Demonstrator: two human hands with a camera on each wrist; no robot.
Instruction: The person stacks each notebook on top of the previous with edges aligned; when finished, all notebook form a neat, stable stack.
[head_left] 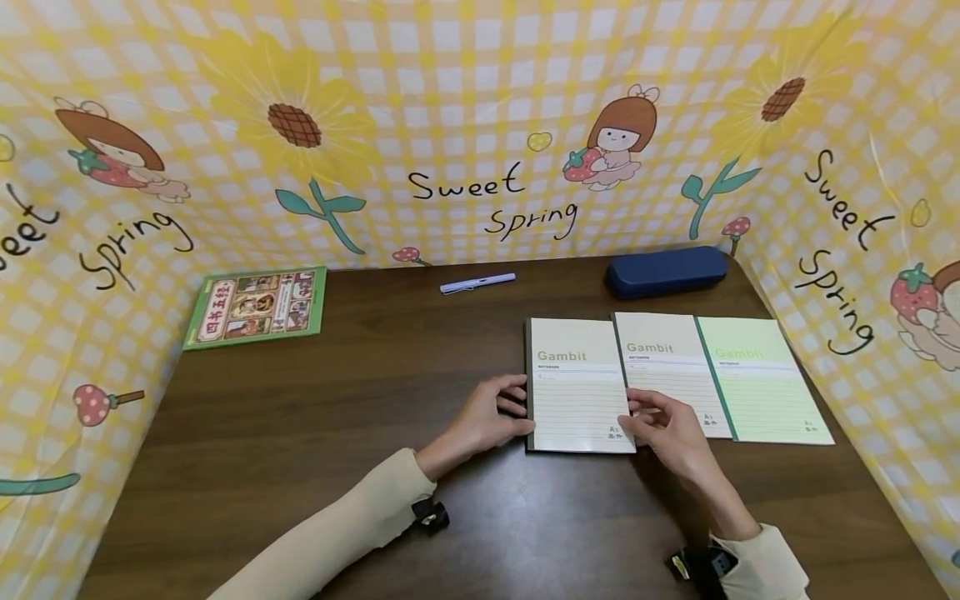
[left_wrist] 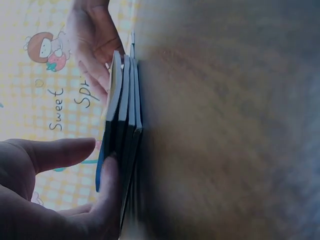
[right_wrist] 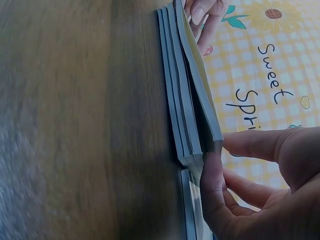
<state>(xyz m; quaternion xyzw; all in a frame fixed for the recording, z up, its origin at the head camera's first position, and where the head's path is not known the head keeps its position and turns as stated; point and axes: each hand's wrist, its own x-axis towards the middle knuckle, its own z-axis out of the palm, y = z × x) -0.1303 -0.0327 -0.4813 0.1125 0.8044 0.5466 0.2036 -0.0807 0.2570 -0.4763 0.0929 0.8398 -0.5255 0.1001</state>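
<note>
A cream notebook (head_left: 581, 400) marked "Gambit" tops a stack of several notebooks (right_wrist: 182, 100) in front of me. My right hand (head_left: 671, 433) pinches its right edge, thumb above and fingers beneath. That edge stands lifted off the notebooks below, as the right wrist view shows. At the dark spine, my left hand (head_left: 483, 417) holds the left edge between thumb and fingers; the left wrist view shows the thumb (left_wrist: 70, 152) on the cover side. To the right lie another cream notebook (head_left: 660, 333) and a pale green notebook (head_left: 765, 392), side by side.
A navy pencil case (head_left: 666, 272) sits at the back right. Behind the stack lies a lavender pen (head_left: 477, 284). A green-bordered book (head_left: 257, 307) is at the back left of the brown table (head_left: 300, 417). Yellow checked cloth (head_left: 465, 100) walls the back and sides.
</note>
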